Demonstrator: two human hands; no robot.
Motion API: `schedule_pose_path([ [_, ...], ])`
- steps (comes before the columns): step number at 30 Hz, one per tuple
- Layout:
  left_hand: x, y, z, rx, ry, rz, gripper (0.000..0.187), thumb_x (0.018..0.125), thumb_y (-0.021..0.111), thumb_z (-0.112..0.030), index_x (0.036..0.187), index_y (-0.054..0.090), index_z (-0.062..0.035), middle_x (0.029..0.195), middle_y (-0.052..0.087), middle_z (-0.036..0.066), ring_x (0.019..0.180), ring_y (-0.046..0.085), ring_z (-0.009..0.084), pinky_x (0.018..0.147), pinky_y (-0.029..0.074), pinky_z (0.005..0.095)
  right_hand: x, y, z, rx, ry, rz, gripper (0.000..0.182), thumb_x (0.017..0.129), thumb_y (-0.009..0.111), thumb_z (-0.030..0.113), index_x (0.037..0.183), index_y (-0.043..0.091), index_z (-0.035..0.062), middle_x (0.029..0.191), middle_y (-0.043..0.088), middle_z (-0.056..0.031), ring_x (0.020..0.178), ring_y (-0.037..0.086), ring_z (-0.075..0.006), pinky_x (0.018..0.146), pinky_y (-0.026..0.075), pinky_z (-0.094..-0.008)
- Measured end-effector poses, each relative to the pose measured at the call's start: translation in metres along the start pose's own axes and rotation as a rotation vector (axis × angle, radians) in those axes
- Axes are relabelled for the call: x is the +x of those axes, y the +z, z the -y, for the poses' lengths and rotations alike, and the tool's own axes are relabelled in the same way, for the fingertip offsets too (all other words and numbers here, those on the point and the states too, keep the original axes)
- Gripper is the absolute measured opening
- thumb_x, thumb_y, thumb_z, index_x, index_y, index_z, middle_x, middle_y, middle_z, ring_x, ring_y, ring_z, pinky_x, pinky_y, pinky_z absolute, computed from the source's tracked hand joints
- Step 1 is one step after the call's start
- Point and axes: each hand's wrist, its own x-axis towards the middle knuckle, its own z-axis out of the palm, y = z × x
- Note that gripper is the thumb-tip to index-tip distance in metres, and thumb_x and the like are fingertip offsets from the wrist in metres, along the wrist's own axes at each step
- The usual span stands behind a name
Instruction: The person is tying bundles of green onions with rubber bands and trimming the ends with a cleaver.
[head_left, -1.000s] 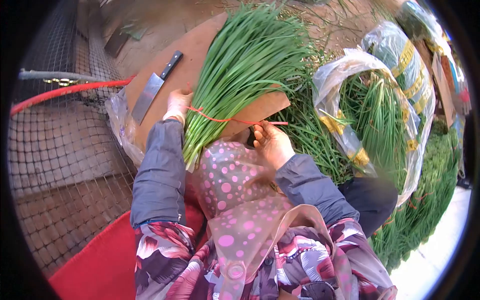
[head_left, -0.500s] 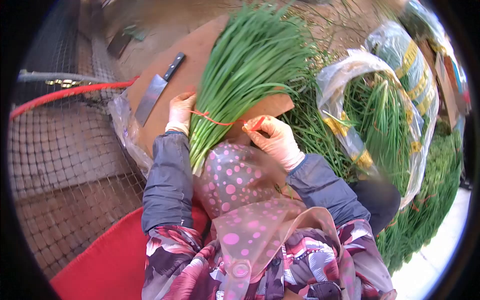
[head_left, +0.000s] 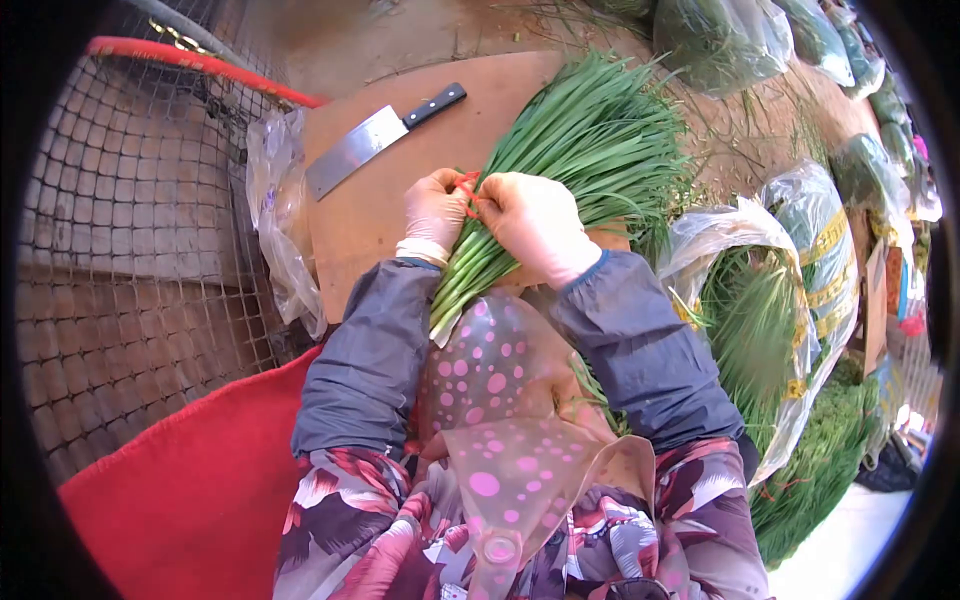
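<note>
A bunch of garlic chives (head_left: 590,140) lies slantwise over a brown board (head_left: 365,235), green leaves fanned away from me, pale stems toward my lap. Around the stems runs a red tie (head_left: 468,188). My left hand (head_left: 432,212), in a thin pale glove, pinches the tie at the bunch's left side. Across the stems from the right comes my right hand (head_left: 537,222), also gloved, its fingers closed on the tie near the left hand's fingertips. A kitchen knife (head_left: 362,150) with a black handle rests on the board beyond my left hand.
A clear plastic bag (head_left: 715,230) at the right holds more chives (head_left: 750,310), and further bundles (head_left: 815,470) lie nearer me. Full bags (head_left: 720,40) stand at the back. Black netting (head_left: 140,200) with a red hose (head_left: 200,62) borders the left.
My right hand has moved left across the stems, bringing its end of the red tie to my left hand. The view has shifted, so the board and knife appear turned.
</note>
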Motion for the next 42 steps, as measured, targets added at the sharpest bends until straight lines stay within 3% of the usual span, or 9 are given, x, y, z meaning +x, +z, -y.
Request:
schedule_pose_path([
  [7, -0.003, -0.006, 0.006, -0.284, -0.099, 0.032, 0.01, 0.082, 0.069, -0.007, 0.085, 0.068, 0.0027, 0.074, 0.065, 0.003, 0.064, 0.055, 0.0095, 0.059, 0.046, 0.0245, 0.022, 0.004, 0.005, -0.177, 0.244, 0.184, 0.026, 0.083, 0.06, 0.033, 0.082, 0.068, 0.0079, 0.075, 0.066, -0.0156, 0.074, 0.064, -0.0346, 0.067, 0.05, -0.0434],
  [19, -0.015, -0.013, -0.001, -0.266, -0.092, 0.138, 0.01, 0.084, 0.068, -0.007, 0.089, 0.069, 0.0022, 0.079, 0.067, 0.006, 0.07, 0.058, 0.0102, 0.064, 0.048, 0.0252, 0.027, 0.016, 0.001, -0.29, 0.164, 0.226, 0.026, 0.083, 0.056, 0.03, 0.084, 0.069, 0.0073, 0.079, 0.067, -0.0161, 0.079, 0.065, -0.0349, 0.07, 0.051, -0.044],
  [25, -0.018, -0.026, 0.001, -0.823, -0.332, 0.33, 0.015, 0.085, 0.067, -0.011, 0.095, 0.067, 0.0, 0.086, 0.068, 0.008, 0.074, 0.063, 0.0148, 0.068, 0.052, 0.0269, 0.028, 0.018, 0.003, -0.283, 0.197, 0.245, 0.026, 0.083, 0.055, 0.028, 0.085, 0.069, 0.0067, 0.082, 0.067, -0.0169, 0.082, 0.065, -0.0346, 0.071, 0.051, -0.0442],
  [32, -0.003, -0.023, -0.009, -0.612, -0.391, 0.303, 0.011, 0.083, 0.068, -0.008, 0.09, 0.066, 0.0009, 0.082, 0.067, 0.008, 0.074, 0.063, 0.0156, 0.068, 0.052, 0.027, 0.028, 0.017, 0.0, -0.273, 0.195, 0.251, 0.025, 0.082, 0.057, 0.028, 0.085, 0.069, 0.0064, 0.081, 0.067, -0.017, 0.081, 0.065, -0.0346, 0.071, 0.051, -0.0443],
  [34, -0.002, -0.024, -0.022, -0.451, -0.285, 0.286, 0.01, 0.082, 0.069, -0.006, 0.088, 0.065, 0.0007, 0.079, 0.066, 0.008, 0.07, 0.062, 0.0156, 0.066, 0.051, 0.0268, 0.027, 0.007, -0.001, -0.136, 0.178, 0.276, 0.027, 0.082, 0.057, 0.03, 0.087, 0.07, 0.0065, 0.081, 0.067, -0.017, 0.08, 0.065, -0.0348, 0.072, 0.051, -0.044],
  [36, -0.002, -0.024, -0.03, -0.218, -0.156, 0.223, 0.007, 0.082, 0.068, -0.005, 0.083, 0.064, 0.001, 0.078, 0.063, 0.006, 0.071, 0.06, 0.0146, 0.065, 0.049, 0.0261, 0.017, -0.02, -0.006, 0.396, 0.284, 0.295, 0.04, 0.076, 0.073, 0.021, 0.111, 0.066, 0.0035, 0.094, 0.069, -0.011, 0.081, 0.067, -0.0227, 0.074, 0.052, -0.0314],
  [38, -0.001, -0.025, -0.026, 0.272, 0.412, 0.129, 0.006, 0.079, 0.068, -0.003, 0.08, 0.065, 0.0016, 0.077, 0.06, 0.005, 0.071, 0.058, 0.013, 0.063, 0.048, 0.0256, 0.006, -0.049, -0.013, 0.073, -0.023, 0.225, 0.066, 0.069, 0.078, 0.021, 0.128, 0.054, 0.0083, 0.122, 0.06, -0.01, 0.109, 0.06, -0.026, 0.091, 0.047, -0.0357],
  [39, -0.006, -0.025, -0.035, 0.312, 0.427, 0.113, 0.005, 0.076, 0.068, 0.0, 0.077, 0.064, 0.0018, 0.075, 0.057, 0.005, 0.07, 0.056, 0.0118, 0.062, 0.046, 0.0251, 0.001, -0.049, -0.017, 0.081, -0.009, 0.222, 0.066, 0.069, 0.078, 0.021, 0.128, 0.054, 0.0083, 0.122, 0.06, -0.01, 0.109, 0.06, -0.026, 0.091, 0.047, -0.0357],
  [42, -0.013, -0.019, -0.047, 0.2, 0.418, 0.146, 0.004, 0.075, 0.067, 0.002, 0.076, 0.063, 0.0015, 0.074, 0.056, 0.004, 0.068, 0.054, 0.0115, 0.061, 0.045, 0.0256, -0.007, -0.035, -0.039, -0.601, -0.296, 0.348, 0.1, 0.061, 0.08, 0.039, 0.144, 0.03, 0.0158, 0.147, 0.037, -0.0086, 0.138, 0.028, -0.0345, 0.111, 0.024, -0.0529],
])
